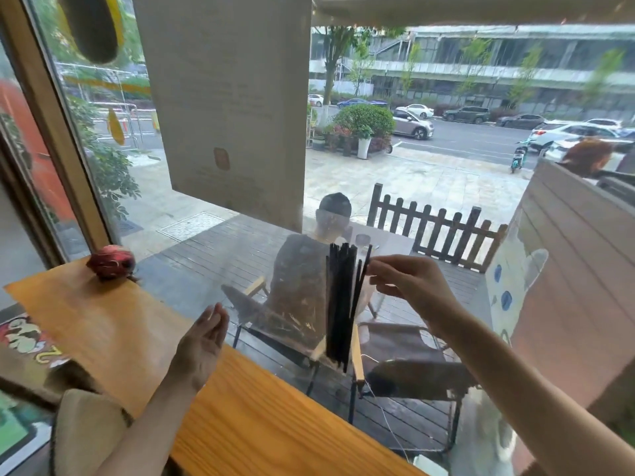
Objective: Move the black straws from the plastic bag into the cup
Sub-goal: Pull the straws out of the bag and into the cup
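Head view: the black straws (342,304), a tight upright bundle too dense to count, are held inside a clear plastic bag (275,297) above the wooden counter's (257,417) window edge. The right hand (409,283) pinches one straw top; the left hand (202,345) hovers with fingers relaxed, holding nothing. No legible writing.

A wooden counter (261,424) runs along a window. A red ball-like ornament (110,262) rests at its far end. Outside, a person (309,266) sits before a picket fence (436,231).
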